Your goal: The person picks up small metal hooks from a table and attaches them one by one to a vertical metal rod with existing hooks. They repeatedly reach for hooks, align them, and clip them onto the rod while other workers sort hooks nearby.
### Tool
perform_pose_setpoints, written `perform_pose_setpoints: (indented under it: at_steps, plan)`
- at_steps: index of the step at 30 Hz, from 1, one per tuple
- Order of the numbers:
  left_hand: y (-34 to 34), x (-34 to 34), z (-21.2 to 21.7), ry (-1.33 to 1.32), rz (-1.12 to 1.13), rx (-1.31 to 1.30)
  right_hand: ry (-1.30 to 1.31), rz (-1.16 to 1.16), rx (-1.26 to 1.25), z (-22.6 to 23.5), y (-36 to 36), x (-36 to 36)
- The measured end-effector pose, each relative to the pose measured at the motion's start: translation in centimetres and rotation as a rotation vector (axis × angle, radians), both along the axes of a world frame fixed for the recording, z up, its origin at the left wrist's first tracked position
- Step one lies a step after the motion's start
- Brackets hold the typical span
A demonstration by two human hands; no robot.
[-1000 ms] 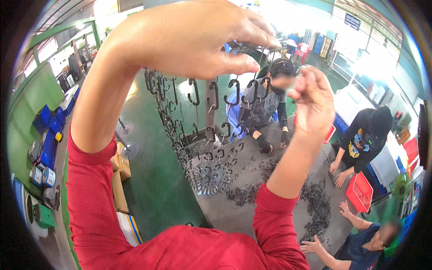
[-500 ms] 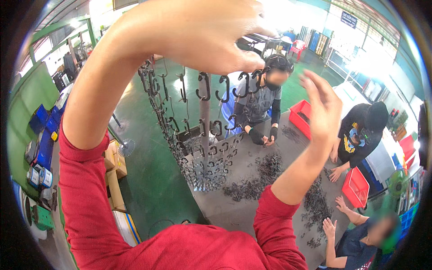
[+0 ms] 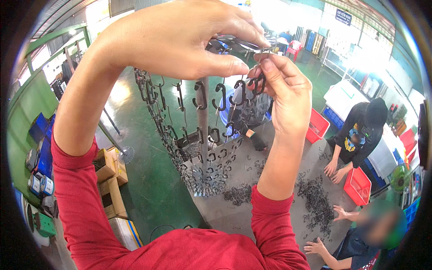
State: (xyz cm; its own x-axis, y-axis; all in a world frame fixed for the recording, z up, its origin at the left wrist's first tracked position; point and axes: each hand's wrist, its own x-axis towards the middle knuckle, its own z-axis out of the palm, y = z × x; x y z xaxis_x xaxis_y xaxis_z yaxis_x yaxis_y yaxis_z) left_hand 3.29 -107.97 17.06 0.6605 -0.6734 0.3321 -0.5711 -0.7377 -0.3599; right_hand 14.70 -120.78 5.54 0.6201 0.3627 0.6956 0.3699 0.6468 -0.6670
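two raised hands at a hanging rack of black hooks

the left hand (image 3: 180, 38) is raised high, fingers pinched on the top edge of a metal hanging rack (image 3: 202, 135), whose rows of dark hooks trail downward. the right hand (image 3: 281, 85) sits just beside it, thumb and fingers grasping a small black hook (image 3: 257, 83) near the rack's upper rim. both red sleeves rise from the lower edge. below lies a grey worktop (image 3: 270, 157) with a pile of black hooks (image 3: 315, 202). other people's hands rest at the worktop's right edge beside a red bin (image 3: 357, 184). green floor (image 3: 148, 180) lies open to the left, with cardboard boxes (image 3: 108, 180) along it.
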Motion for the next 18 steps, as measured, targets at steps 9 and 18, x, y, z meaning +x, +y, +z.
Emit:
perform_pose_setpoints:
  at_steps: [9,18]
  plan:
    - [1.2,1.4,-0.6,0.111,-0.190,-0.131,-0.034,0.038,0.144,0.0,0.5,1.3]
    - [0.4,1.2,-0.3,0.096,-0.046,-0.051,0.030,-0.056,0.224,-0.8,-1.9,2.7]
